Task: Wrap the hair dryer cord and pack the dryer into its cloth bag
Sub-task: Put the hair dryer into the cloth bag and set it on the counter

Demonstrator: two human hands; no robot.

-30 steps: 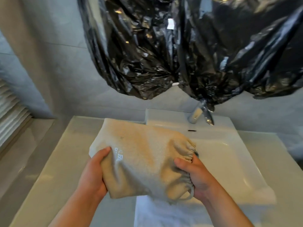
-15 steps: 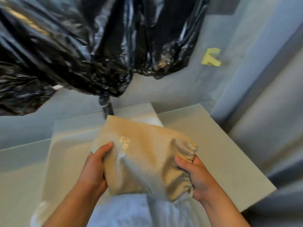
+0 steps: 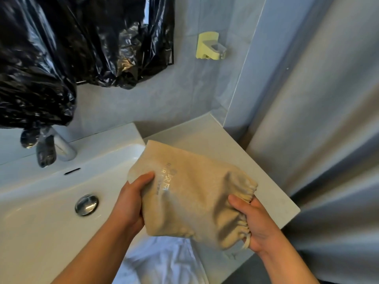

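Over the seam where the white sink basin (image 3: pixel 41 212) meets the pale countertop (image 3: pixel 256 181), the beige cloth bag (image 3: pixel 190 201) is held in the air by both hands. It bulges, and what is inside is hidden.

- **Left hand:** the left hand (image 3: pixel 131 203) grips the bag's closed end, thumb on top and fingers curled under.
- **Right hand:** the right hand (image 3: pixel 252 226) grips the gathered drawstring mouth, which is cinched tight.
- **Bag corners:** the far corner overlaps the basin's right rim.
- **Counter:** a strip shows between the bag and the back wall. Its right edge and front corner lie just past the right hand.
- **Right side:** a grey curtain (image 3: pixel 328 119) hangs beside the counter.
- **Sink:** the drain plug (image 3: pixel 86 204) is well left of the bag, and the faucet (image 3: pixel 61 148) sits at the back.
- **Overhead left:** a black plastic bag (image 3: pixel 71 48) hangs there.
- **Wall:** a yellowish wall holder (image 3: pixel 209 48) sits above the counter.
- **Below the bag:** white fabric (image 3: pixel 162 261).
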